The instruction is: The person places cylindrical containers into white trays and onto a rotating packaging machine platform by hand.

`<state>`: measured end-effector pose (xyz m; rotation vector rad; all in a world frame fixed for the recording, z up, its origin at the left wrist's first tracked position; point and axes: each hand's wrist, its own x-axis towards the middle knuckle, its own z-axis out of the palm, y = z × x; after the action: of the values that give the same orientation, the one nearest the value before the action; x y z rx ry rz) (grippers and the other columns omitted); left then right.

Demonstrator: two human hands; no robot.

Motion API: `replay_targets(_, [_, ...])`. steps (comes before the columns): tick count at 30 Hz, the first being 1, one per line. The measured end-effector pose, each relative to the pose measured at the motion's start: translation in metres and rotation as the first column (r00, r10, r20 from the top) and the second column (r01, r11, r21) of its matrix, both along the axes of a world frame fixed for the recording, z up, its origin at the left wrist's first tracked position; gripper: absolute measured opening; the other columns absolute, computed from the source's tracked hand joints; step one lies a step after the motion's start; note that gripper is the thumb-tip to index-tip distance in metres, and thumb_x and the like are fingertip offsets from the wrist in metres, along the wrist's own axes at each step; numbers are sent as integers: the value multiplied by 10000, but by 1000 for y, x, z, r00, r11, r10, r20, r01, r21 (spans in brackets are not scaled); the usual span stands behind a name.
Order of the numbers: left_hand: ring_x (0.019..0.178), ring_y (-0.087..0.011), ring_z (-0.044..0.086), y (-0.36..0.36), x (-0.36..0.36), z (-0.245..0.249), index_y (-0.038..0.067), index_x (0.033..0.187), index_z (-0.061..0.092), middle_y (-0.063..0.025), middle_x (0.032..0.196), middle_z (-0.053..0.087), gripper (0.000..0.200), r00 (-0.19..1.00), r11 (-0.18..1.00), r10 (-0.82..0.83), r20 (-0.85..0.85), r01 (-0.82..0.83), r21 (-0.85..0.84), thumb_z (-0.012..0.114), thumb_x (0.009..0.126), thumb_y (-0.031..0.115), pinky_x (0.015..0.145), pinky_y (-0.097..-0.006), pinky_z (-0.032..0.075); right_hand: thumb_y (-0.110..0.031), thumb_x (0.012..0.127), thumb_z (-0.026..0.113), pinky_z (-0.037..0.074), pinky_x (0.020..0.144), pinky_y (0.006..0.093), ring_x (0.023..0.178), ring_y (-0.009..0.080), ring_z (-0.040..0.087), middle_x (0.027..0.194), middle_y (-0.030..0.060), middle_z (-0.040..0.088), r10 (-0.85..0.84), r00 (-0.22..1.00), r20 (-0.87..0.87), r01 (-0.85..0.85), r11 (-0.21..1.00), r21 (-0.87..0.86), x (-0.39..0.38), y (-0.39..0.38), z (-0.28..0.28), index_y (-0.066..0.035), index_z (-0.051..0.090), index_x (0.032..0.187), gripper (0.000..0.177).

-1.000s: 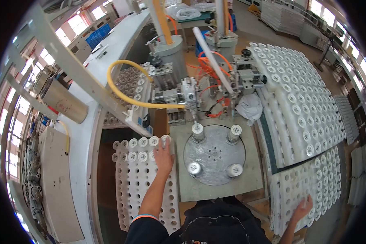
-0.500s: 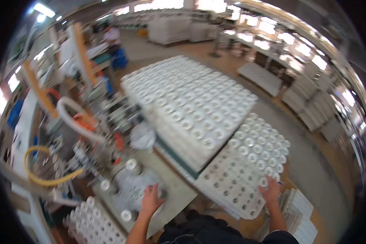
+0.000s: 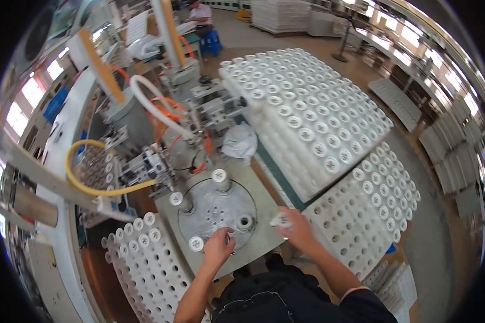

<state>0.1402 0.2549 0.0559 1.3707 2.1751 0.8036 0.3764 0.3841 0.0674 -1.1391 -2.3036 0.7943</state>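
Note:
My right hand [image 3: 299, 232] grips a small white round-topped piece [image 3: 279, 220] above the right edge of the grey worktop [image 3: 264, 196]. Over the front of a round metal turntable [image 3: 199, 202], my left hand [image 3: 219, 246] has loosely bent fingers, apart, with nothing visible in them. An empty round holder [image 3: 246, 222] on the turntable lies between the two hands. Other holders carry white-topped pieces: one piece [image 3: 219, 175] at the back, one [image 3: 177, 198] at the left and one [image 3: 196, 244] beside my left hand.
At right, a perforated white tray [image 3: 334, 220] has pieces in its far part. Behind it rises a tall tray stack [image 3: 285, 156] topped with pieces. Another tray [image 3: 151, 269] is at lower left. Machine arms [image 3: 148, 172] and a yellow hose [image 3: 73, 180] border the turntable. A person [image 3: 200, 15] sits far back.
My right hand has come left from the tray to the turntable's side, carrying a white piece. My left hand's fingers have curled more. The view has shifted and become sharper.

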Motion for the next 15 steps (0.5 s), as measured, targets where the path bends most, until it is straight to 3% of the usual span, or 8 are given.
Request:
replay_targets(1, [697,-248,615,-5,-3,3,102,975,625,-85,781,619,260,1000,998,12,-16,-11,54,619,718,142,633,-361,486,-227,757,702,409,821,401,968,317,536,1072,118,535,75,997,15,-76,996,45,-32,0,-13,-117,491,1252,549])
replay_targets(6, [741,-230,608,-35,-24,19,109,1006,618,-76,823,601,278,991,990,135,8,-135,29,621,731,144,663,-354,488,-310,742,720,393,815,397,965,290,541,1042,86,537,286,940,185,-318,933,171,-99,-1,-75,-153,475,1278,610])
replay_targets(9, [763,-230,603,-39,-32,23,117,1006,616,-67,868,590,276,981,979,195,22,-196,62,627,734,155,674,-359,490,-335,719,737,396,792,397,973,278,545,1054,91,537,283,924,258,-338,919,203,-98,0,-82,-159,446,1320,691])
replay_targets(13, [747,-234,585,-21,-34,19,83,979,628,-86,880,582,253,981,967,195,23,-196,163,656,735,142,654,-337,477,-307,714,745,403,800,397,955,275,552,1015,101,547,296,943,150,-308,950,60,-79,-13,-53,-148,397,1370,759])
replay_targets(15, [777,-241,596,3,-30,15,90,1009,617,-87,889,580,291,988,984,154,32,-156,91,669,731,159,661,-344,484,-295,724,737,410,808,385,930,277,560,967,103,554,250,964,91,-253,967,24,-64,-9,-52,-160,376,1387,767])
